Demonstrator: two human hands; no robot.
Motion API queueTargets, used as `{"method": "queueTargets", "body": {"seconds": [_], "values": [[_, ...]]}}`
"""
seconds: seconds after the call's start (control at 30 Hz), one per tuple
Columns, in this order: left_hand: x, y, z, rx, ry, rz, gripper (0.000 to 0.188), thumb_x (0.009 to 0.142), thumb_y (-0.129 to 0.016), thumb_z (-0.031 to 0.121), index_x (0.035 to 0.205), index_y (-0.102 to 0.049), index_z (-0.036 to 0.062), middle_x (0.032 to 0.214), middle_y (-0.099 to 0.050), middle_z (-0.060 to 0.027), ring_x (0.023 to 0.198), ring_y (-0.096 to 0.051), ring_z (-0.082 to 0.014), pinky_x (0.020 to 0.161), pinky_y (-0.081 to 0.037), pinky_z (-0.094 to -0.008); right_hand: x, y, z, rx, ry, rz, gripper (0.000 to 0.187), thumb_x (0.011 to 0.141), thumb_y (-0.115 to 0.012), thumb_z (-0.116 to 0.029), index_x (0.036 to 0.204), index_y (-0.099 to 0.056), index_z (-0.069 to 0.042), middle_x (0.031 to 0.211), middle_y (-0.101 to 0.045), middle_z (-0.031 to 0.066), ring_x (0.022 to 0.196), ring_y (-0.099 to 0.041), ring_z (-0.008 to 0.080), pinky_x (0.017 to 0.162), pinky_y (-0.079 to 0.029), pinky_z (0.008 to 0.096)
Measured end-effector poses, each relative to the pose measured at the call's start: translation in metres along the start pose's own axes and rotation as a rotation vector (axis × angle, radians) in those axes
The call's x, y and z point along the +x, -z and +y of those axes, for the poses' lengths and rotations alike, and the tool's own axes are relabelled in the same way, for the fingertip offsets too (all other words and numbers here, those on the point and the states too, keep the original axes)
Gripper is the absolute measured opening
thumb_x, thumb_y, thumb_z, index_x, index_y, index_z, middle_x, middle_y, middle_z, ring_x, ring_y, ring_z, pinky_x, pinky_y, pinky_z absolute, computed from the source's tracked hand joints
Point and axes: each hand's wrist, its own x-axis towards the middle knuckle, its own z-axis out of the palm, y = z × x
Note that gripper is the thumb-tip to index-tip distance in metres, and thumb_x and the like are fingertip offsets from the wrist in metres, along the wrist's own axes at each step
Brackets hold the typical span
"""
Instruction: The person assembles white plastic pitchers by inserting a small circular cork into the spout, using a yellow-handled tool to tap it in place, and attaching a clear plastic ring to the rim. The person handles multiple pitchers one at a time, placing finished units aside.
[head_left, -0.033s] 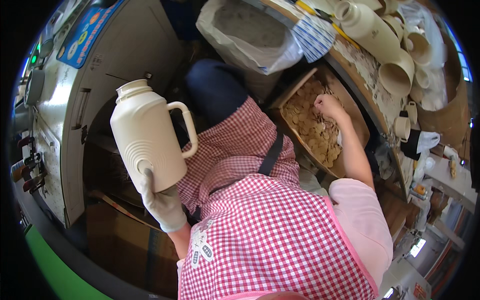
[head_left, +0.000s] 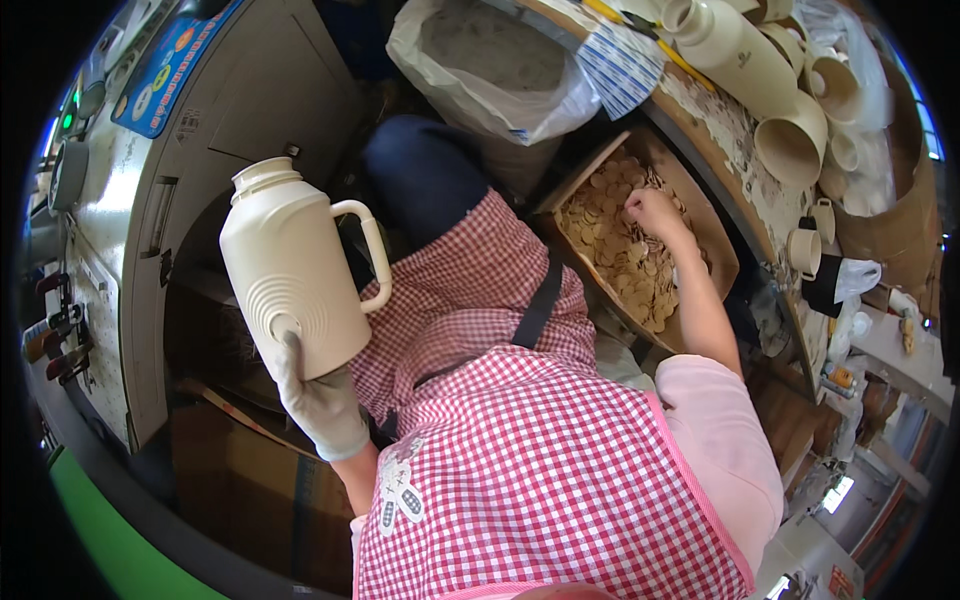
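Observation:
My left hand (head_left: 318, 405), in a pale work glove, is closed round the base of a cream plastic jug body (head_left: 290, 275). The jug is nearly upright, tilted a little, with its threaded neck at the top and its loop handle on the right. Its thumb presses on the ringed pattern low on the jug's side. Over to the right, my bare right hand (head_left: 655, 215) reaches into a cardboard box (head_left: 712, 225) with its fingers curled together. Many thin round beige discs (head_left: 610, 225) fill that box. Whatever the right fingertips hold, if anything, cannot be made out.
A bin with a white plastic liner (head_left: 420, 85) stands ahead of my knee. On the worn bench (head_left: 720, 140) at right lie more cream jug bodies (head_left: 740, 60) and yellow-handled pliers (head_left: 685, 65). A grey metal cabinet (head_left: 240, 110) stands at left, above a brown carton (head_left: 240, 480).

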Motion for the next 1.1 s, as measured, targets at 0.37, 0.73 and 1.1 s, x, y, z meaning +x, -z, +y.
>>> {"method": "queueTargets", "body": {"seconds": [0.37, 0.73, 1.1], "values": [[0.008, -0.025, 0.036, -1.223, 0.715, 0.286, 0.045, 0.101, -0.067, 0.015, 0.140, -0.052, -0.0016, 0.134, -0.063, -0.0143, 0.122, -0.064, -0.0243, 0.103, -0.057, -0.0410, 0.055, -0.119, 0.030, 0.082, 0.057, 0.321, 0.032, 0.084, -0.074, -0.016, 0.112, -0.066, -0.002, 0.124, -0.064, 0.0260, 0.117, -0.059, 0.0450, 0.096, -0.052, 0.0512], [0.011, -0.027, 0.019, -1.392, 0.698, 0.217, 0.040, 0.102, -0.066, 0.019, 0.138, -0.054, 0.0057, 0.128, -0.067, -0.0074, 0.120, -0.066, -0.0195, 0.099, -0.058, -0.0399, 0.022, -0.069, 0.018, 0.553, 0.123, 0.498, 0.017, 0.089, -0.078, -0.012, 0.102, -0.076, -0.001, 0.096, -0.074, 0.0123, 0.085, -0.071, 0.0220, 0.080, -0.056, 0.0344], [0.026, -0.031, 0.015, -1.402, 0.771, 0.167, 0.048, 0.106, -0.059, 0.028, 0.146, -0.049, 0.0029, 0.137, -0.062, -0.0090, 0.126, -0.061, -0.0200, 0.109, -0.050, -0.0407, -0.091, 0.059, -0.333, 1.513, 0.611, -0.490, 0.027, 0.100, -0.071, -0.013, 0.122, -0.065, 0.001, 0.100, -0.072, 0.0069, 0.083, -0.071, 0.0117, 0.070, -0.056, 0.0237]]}}
